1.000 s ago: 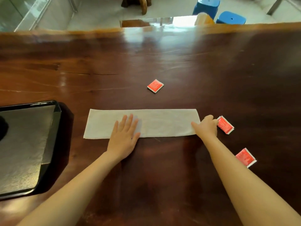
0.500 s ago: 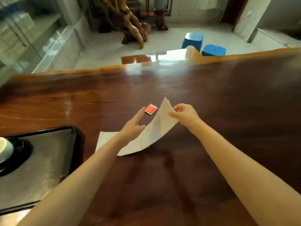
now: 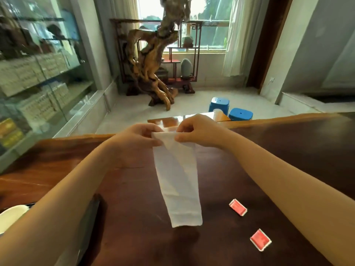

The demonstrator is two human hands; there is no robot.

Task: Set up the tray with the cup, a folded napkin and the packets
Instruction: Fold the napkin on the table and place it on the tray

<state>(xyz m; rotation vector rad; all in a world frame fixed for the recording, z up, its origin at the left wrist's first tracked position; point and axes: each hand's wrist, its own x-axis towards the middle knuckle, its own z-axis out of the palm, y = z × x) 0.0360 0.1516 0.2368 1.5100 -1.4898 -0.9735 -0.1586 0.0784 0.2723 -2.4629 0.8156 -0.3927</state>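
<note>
A long white napkin [image 3: 178, 181] hangs in the air over the dark wooden table [image 3: 269, 150]. My left hand [image 3: 134, 141] and my right hand [image 3: 199, 131] both pinch its top edge, close together. Its lower end dangles just above the tabletop. Two red packets lie on the table at the right, one [image 3: 238, 207] nearer the napkin and one [image 3: 260, 239] closer to me. The black tray [image 3: 90, 214] shows only an edge under my left forearm. A white cup [image 3: 11, 215] peeks out at the far left.
Beyond the table's far edge stand two blue stools [image 3: 219, 104] and a carved wooden root sculpture [image 3: 153, 64]. A glass display cabinet [image 3: 38, 73] lines the left wall.
The napkin went from lying flat to being lifted off the table, held up by both hands at one end. The camera tilted up toward the room.
</note>
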